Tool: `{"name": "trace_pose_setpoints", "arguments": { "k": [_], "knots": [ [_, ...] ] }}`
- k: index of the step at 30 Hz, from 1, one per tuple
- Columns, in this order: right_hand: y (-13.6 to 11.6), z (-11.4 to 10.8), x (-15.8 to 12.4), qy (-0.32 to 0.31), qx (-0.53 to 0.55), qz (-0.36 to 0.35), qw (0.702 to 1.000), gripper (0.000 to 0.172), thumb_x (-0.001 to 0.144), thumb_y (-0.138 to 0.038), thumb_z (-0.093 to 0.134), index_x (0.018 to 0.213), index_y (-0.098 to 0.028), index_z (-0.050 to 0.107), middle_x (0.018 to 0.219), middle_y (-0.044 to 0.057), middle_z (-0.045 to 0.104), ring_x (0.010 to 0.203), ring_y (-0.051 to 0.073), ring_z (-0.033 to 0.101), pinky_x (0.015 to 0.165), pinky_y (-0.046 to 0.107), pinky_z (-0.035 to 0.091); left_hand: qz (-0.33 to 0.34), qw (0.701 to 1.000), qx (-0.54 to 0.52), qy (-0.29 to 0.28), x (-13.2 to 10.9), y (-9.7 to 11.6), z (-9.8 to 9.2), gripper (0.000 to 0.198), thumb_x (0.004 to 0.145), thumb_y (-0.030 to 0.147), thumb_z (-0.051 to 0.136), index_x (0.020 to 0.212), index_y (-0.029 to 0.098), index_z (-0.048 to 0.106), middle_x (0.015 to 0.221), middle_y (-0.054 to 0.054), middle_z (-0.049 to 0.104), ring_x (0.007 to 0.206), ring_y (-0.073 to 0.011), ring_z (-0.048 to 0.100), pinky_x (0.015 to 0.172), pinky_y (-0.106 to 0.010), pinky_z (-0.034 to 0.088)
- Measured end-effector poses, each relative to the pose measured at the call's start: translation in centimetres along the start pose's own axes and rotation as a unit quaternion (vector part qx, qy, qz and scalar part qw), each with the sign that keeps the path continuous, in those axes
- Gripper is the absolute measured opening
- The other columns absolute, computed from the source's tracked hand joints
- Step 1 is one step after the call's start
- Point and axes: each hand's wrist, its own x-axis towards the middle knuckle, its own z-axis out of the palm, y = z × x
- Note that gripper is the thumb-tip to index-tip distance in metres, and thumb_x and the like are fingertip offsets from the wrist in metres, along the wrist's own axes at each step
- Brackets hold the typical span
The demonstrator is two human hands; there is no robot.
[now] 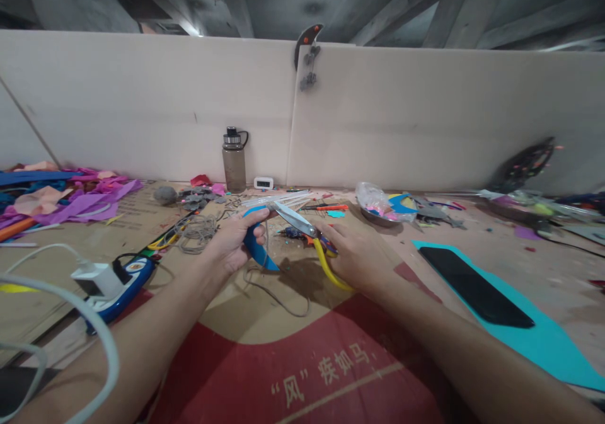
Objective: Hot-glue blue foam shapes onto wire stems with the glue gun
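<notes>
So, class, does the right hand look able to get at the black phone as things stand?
Probably, but not with free fingers: the right hand is holding the scissors. The phone lies uncovered on the turquoise sheet, with nothing seen on top.

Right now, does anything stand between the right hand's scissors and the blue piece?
The left hand has its fingers near the tips of the scissors, and a thin string hangs by the blue piece; nothing else visible intervenes.
</notes>
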Motion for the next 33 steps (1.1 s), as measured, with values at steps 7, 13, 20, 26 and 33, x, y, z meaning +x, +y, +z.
{"name": "trace_pose_setpoints", "arguments": {
  "k": [7,13,20,26,33],
  "knots": [
    [0.0,-0.09,-0.04,-0.009,0.012,-0.002,1.0,0.037,0.08,-0.018,0.053,0.116,-0.016,0.059,0.095,0.009,0.069,0.073,0.017,0.058,0.06,0.026,0.035,-0.009,1.0,-0.021,-0.004,-0.18,0.1,0.15,0.01,0.075,0.01,0.065,0.085,0.009,0.063,0.061,0.001,0.06,0.036,-0.0005,0.04,0.034,-0.012,0.038],
    [0.05,-0.19,-0.05,-0.021,0.006,0.005,1.0,0.041,0.079,-0.018,0.054,0.12,-0.018,0.057,0.099,0.009,0.067,0.077,0.018,0.058,0.061,0.026,0.037,-0.006,1.0,-0.019,-0.003,-0.19,0.09,0.18,0.008,0.077,0.008,0.063,0.084,0.009,0.063,0.06,0.001,0.06,0.036,-0.0008,0.04,0.034,-0.012,0.038],
    [-0.05,-0.37,0.1,-0.028,0.018,0.016,0.999,0.043,0.081,-0.022,0.053,0.124,-0.02,0.054,0.097,0.01,0.064,0.078,0.019,0.056,0.063,0.027,0.039,-0.002,1.0,-0.023,-0.002,-0.19,0.08,0.25,0.005,0.075,0.007,0.063,0.079,0.01,0.062,0.056,0.004,0.055,0.036,-0.0008,0.04,0.033,-0.012,0.037],
    [-0.09,-0.27,0.03,-0.018,0.001,0.021,1.0,0.042,0.081,-0.021,0.051,0.123,-0.018,0.054,0.092,0.01,0.062,0.079,0.021,0.055,0.063,0.028,0.039,-0.003,1.0,-0.015,-0.004,-0.31,0.16,0.4,0.006,0.077,0.008,0.062,0.082,0.009,0.063,0.056,0.004,0.054,0.036,-0.0007,0.04,0.034,-0.012,0.038],
    [0.33,0.42,-0.27,0.013,-0.014,-0.002,1.0,0.037,0.083,-0.022,0.05,0.12,-0.019,0.056,0.088,0.009,0.064,0.077,0.019,0.056,0.062,0.027,0.039,-0.004,1.0,-0.017,-0.007,-0.36,0.13,0.43,0.005,0.077,0.007,0.061,0.081,0.01,0.062,0.057,0.004,0.055,0.036,-0.0004,0.04,0.033,-0.011,0.037]
  ]
}}
